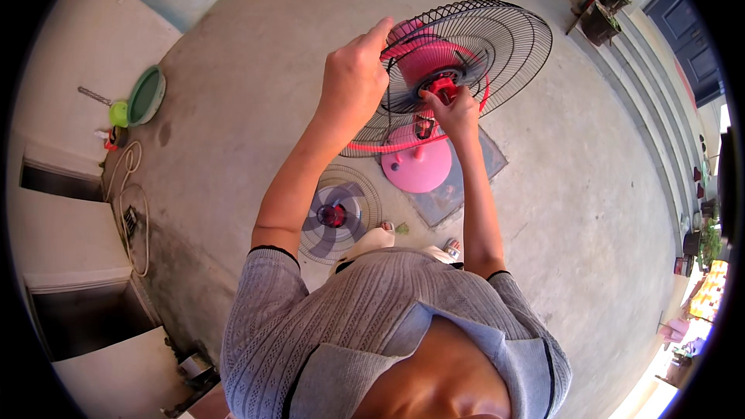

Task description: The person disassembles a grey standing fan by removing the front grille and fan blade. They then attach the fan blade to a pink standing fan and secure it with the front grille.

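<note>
A pink stand fan rises in front of me on its round pink base (pixel 417 173). Its black wire rear grille (pixel 518 45) is tilted, with the pink motor housing behind it. My left hand (pixel 355 76) is closed on the left side of the grille's rim. At the grille's centre, the fingers of my right hand (pixel 458 114) pinch a red hub piece (pixel 442 88); its exact shape is partly hidden. By my feet, another round wire grille (pixel 374 200) lies on the floor, with grey fan blades (pixel 320 234) and a red centre.
The fan base stands on a dark square slab (pixel 485 167) on the concrete floor. To the left are a green basin (pixel 146 97) against the wall and a coiled hose (pixel 124 209). Steps (pixel 644 101) and potted plants (pixel 599 25) line the right side.
</note>
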Available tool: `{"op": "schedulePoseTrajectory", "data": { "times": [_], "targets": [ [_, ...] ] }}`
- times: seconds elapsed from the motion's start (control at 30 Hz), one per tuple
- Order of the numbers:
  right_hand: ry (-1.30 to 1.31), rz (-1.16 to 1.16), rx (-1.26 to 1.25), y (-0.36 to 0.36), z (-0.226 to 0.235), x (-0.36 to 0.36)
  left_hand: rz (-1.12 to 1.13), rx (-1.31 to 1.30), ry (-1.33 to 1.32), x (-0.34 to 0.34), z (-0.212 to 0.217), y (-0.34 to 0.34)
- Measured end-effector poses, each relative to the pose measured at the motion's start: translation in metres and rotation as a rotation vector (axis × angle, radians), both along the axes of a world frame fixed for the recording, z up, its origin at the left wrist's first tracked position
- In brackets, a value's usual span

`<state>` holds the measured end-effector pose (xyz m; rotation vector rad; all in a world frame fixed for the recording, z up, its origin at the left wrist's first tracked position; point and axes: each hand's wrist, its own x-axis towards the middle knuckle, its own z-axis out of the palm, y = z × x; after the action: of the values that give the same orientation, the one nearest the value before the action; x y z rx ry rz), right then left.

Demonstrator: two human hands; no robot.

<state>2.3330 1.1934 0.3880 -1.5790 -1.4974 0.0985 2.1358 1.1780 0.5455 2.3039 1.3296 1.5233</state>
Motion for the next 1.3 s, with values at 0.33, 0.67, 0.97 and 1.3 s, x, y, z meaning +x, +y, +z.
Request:
{"op": "schedulePoseTrajectory", "data": {
  "times": [0.33, 0.67, 0.97, 1.3],
  "targets": [
    [0.460, 0.110, -0.264, -0.005, 0.017, -0.005, 0.004, -0.008, -0.023, 0.001, -0.002, -0.002],
    [0.234, -0.074, -0.106, -0.006, -0.012, -0.009, 0.021, -0.050, -0.015, 0.006, -0.004, -0.004],
    [0.113, -0.058, -0.125, -0.018, 0.003, -0.010, 0.018, -0.009, -0.001, 0.004, -0.007, -0.004],
    [0.449, 0.011, -0.249, -0.004, 0.000, 0.002, 0.018, -0.039, -0.012, 0.003, -0.002, -0.002]
  ]
}}
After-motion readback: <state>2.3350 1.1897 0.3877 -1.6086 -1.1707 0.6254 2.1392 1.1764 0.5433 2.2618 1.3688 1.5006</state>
